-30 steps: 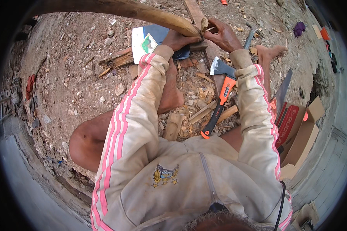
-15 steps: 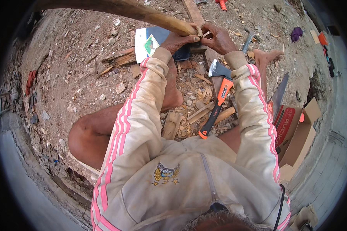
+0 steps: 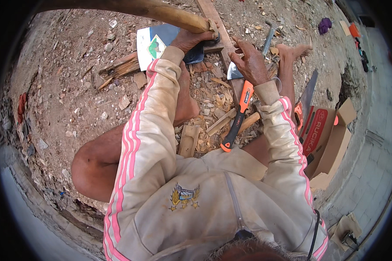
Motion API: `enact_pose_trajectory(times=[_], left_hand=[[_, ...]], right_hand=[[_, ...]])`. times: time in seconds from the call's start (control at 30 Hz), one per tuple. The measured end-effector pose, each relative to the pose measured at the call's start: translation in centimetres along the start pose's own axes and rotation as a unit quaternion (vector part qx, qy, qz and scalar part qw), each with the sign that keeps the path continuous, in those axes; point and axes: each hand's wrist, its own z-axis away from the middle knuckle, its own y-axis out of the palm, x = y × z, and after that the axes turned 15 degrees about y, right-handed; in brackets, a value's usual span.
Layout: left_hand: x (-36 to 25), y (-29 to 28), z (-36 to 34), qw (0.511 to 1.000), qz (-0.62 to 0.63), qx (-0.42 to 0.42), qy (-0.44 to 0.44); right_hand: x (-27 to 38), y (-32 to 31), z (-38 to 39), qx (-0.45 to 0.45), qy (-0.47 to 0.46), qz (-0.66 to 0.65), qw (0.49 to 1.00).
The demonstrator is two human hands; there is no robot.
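My left hand (image 3: 188, 40) is closed around the head end of a hoe, just below where its wooden handle (image 3: 161, 12) meets it. The hoe's blue and white blade (image 3: 144, 48), with a green label, shows to the left of my wrist. My right hand (image 3: 251, 61) is away from the hoe, its fingers apart and partly bent, with nothing visible in them. Beneath it lies a hatchet (image 3: 240, 112) with an orange and black handle; my hand covers part of its head. A hammer (image 3: 268, 42) lies just beyond that hand, to the right.
A long wooden plank (image 3: 213, 17) runs away from me under the work. Wood chips (image 3: 223, 101) and split pieces (image 3: 188, 140) lie between my legs. To the right are a handsaw (image 3: 308, 89) and an open cardboard box (image 3: 333, 148). Rubble covers the ground.
My right hand has left the hoe's handle end and moved right and nearer, over the hatchet head. The left hand stays on the hoe. The whole view has shifted slightly.
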Motion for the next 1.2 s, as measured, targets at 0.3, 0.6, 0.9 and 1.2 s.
enact_pose_trajectory(times=[0.3,0.6,0.9,1.2], left_hand=[[-2.0,0.2,0.2,0.997,-0.064,-0.021,-0.027],[-1.2,0.1,-0.8,0.999,0.042,0.033,-0.004],[-2.3,0.7,-0.5,0.998,0.029,0.028,-0.039],[-2.0,0.6,0.2,0.99,0.113,-0.031,-0.078]], right_hand=[[-9.3,-4.7,21.5,0.226,0.217,0.109,0.943],[-6.3,3.5,20.2,0.107,0.379,0.011,0.919],[-9.6,2.6,21.4,0.06,0.447,0.17,0.876],[-5.9,2.5,19.6,0.08,0.401,-0.061,0.911]])
